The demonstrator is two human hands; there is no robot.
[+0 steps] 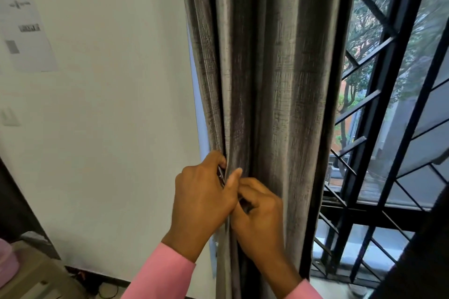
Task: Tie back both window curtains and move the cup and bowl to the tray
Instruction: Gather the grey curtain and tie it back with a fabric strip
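Observation:
A grey-brown curtain [279,68] hangs gathered in thick folds between the white wall and the window. My left hand [204,199] grips the curtain's left edge at waist height, thumb and fingers curled round a fold and a dark strip that may be the tie-back [221,175]. My right hand [260,216] sits just to its right, touching it, fingers curled and pinching the fabric at the same spot. Both wrists wear pink sleeves. No cup, bowl or tray is in view.
The window with a black metal grille [379,128] fills the right side. A second dark curtain edge [427,250] shows at the lower right. A white wall with a paper notice [26,31] is on the left; a beige cabinet [36,279] stands at the lower left.

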